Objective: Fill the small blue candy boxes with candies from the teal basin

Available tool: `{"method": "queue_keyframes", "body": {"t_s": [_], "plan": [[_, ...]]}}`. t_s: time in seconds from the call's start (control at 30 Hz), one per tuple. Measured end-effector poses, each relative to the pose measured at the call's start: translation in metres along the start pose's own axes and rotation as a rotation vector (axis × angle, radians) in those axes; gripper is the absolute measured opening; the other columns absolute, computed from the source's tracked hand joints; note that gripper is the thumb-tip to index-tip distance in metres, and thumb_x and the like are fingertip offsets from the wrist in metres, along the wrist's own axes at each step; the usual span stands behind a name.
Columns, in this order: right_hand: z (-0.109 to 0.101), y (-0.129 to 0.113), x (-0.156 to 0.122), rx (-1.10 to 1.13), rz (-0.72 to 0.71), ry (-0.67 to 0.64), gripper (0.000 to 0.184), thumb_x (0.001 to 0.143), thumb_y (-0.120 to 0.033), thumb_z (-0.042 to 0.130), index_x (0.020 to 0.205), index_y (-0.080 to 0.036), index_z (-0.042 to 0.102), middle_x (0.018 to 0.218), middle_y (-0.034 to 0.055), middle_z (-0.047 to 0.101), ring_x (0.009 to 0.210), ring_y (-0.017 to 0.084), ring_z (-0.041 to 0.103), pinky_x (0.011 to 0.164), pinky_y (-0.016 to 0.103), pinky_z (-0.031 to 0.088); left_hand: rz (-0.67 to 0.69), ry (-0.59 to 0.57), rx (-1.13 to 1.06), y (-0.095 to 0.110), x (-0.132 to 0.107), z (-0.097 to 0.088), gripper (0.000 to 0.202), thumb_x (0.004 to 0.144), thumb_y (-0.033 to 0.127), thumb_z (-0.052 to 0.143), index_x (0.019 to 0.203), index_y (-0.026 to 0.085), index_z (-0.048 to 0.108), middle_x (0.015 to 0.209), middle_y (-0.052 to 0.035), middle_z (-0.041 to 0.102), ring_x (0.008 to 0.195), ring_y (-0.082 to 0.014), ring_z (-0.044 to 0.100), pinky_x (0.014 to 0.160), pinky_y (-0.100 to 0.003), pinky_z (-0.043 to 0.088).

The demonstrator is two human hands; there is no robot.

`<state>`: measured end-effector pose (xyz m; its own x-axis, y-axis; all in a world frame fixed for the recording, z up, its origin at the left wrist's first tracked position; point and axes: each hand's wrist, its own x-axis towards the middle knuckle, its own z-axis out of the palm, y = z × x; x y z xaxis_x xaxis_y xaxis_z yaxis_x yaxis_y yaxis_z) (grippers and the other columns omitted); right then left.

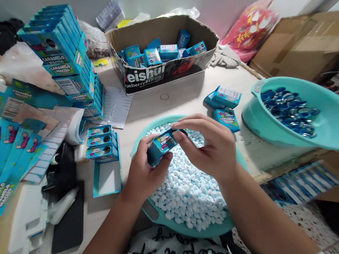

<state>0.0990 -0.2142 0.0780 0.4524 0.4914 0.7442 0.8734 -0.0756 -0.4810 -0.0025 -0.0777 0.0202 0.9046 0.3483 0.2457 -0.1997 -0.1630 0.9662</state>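
Note:
My left hand [145,167] grips a small blue candy box [163,145] marked CARAMELO MACIZO, tilted above the basin. At the box's right end, the thumb and fingers of my right hand [209,147] close on it, with a dark edge showing between them; whether that is a flap or something else, I cannot tell. Beneath both hands sits a turquoise basin [154,214] full of small white and pale blue candies [191,198]. To the left, an open blue display tray [107,185] holds a few upright candy boxes at its far end.
Stacked filled displays [70,68] rise at the back left, beside flat printed cartons [2,147]. A cardboard box [164,73] of small candy boxes stands behind. On the right, several candy boxes [226,119] lie near a turquoise tub [265,127] holding blue-and-silver pieces [290,111].

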Motion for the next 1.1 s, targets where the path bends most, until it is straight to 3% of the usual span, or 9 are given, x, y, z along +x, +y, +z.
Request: {"method": "queue_keyframes", "body": {"t_s": [0.37,0.47,0.5,0.57,0.63,0.7,0.8,0.93,1.1], "plan": [[0.003,0.007,-0.005,0.012,0.319,0.083,0.018,0.092,-0.026,0.066,0.11,-0.023,0.066,0.083,-0.0005,0.067,0.077,0.015,0.067,0.077,0.032,0.055,0.019,0.034,0.037,-0.002,-0.001,-0.001,0.038,0.093,0.031,0.072,0.126,0.022,0.055,0.105,-0.0028,0.069,0.086,-0.0157,0.067,0.074,-0.023,0.055],[0.0,0.023,-0.003,0.123,0.565,0.153,0.018,0.097,-0.036,0.055,0.105,-0.022,0.065,0.077,-0.0004,0.066,0.073,0.016,0.067,0.072,0.031,0.054,0.021,0.056,0.055,-0.004,0.0,-0.001,0.037,0.094,0.033,0.072,0.125,0.022,0.056,0.106,-0.0042,0.068,0.088,-0.0169,0.067,0.076,-0.025,0.055],[0.001,0.033,-0.003,0.138,0.676,0.119,0.021,0.098,-0.038,0.052,0.103,-0.022,0.064,0.077,0.0006,0.066,0.073,0.017,0.067,0.072,0.032,0.053,0.016,0.058,0.06,-0.005,0.0,0.0,0.037,0.094,0.035,0.071,0.125,0.022,0.055,0.107,-0.0047,0.068,0.089,-0.0174,0.067,0.076,-0.025,0.054],[0.005,0.054,-0.006,0.081,0.86,-0.083,0.022,0.096,-0.038,0.051,0.096,-0.02,0.064,0.081,0.0043,0.069,0.078,0.02,0.066,0.077,0.036,0.053,0.01,0.056,0.064,-0.007,0.001,0.0,0.036,0.096,0.036,0.07,0.125,0.022,0.054,0.108,-0.005,0.067,0.091,-0.0178,0.067,0.075,-0.025,0.054],[0.013,0.07,-0.011,-0.024,0.913,-0.297,0.018,0.092,-0.033,0.055,0.086,-0.019,0.064,0.089,0.0089,0.07,0.089,0.025,0.065,0.087,0.042,0.052,0.014,0.048,0.067,-0.009,0.001,0.0,0.037,0.097,0.038,0.069,0.126,0.022,0.053,0.109,-0.0049,0.067,0.094,-0.0181,0.066,0.077,-0.025,0.053],[0.023,0.076,-0.02,-0.064,0.883,-0.364,0.015,0.09,-0.03,0.057,0.086,-0.018,0.065,0.101,0.0128,0.069,0.102,0.03,0.062,0.098,0.047,0.047,0.018,0.03,0.074,-0.009,0.002,-0.001,0.039,0.097,0.04,0.069,0.127,0.022,0.052,0.11,-0.0052,0.066,0.096,-0.0189,0.066,0.08,-0.026,0.053],[0.027,0.066,-0.037,-0.001,0.818,-0.371,0.024,0.095,-0.034,0.052,0.101,-0.016,0.068,0.116,0.0138,0.067,0.118,0.029,0.058,0.109,0.047,0.042,-0.004,0.004,0.097,-0.008,0.004,-0.003,0.036,0.098,0.042,0.066,0.124,0.02,0.053,0.111,-0.0061,0.066,0.099,-0.0204,0.065,0.084,-0.028,0.051],[0.012,0.04,-0.061,0.125,0.787,-0.441,0.04,0.1,-0.048,0.048,0.119,-0.02,0.067,0.128,0.0108,0.067,0.121,0.025,0.06,0.111,0.044,0.043,-0.049,-0.035,0.165,-0.008,0.007,-0.004,0.036,0.098,0.045,0.064,0.122,0.019,0.055,0.107,-0.0071,0.067,0.099,-0.023,0.065,0.087,-0.031,0.051],[-0.002,0.024,-0.076,0.37,1.058,-0.341,0.045,0.094,-0.062,0.054,0.113,-0.025,0.073,0.133,0.0056,0.067,0.131,0.028,0.055,0.119,0.049,0.034,-0.021,-0.067,0.275,-0.01,0.009,-0.002,0.039,0.097,0.043,0.063,0.126,0.019,0.055,0.116,-0.0115,0.067,0.107,-0.0283,0.064,0.099,-0.044,0.051]]}}
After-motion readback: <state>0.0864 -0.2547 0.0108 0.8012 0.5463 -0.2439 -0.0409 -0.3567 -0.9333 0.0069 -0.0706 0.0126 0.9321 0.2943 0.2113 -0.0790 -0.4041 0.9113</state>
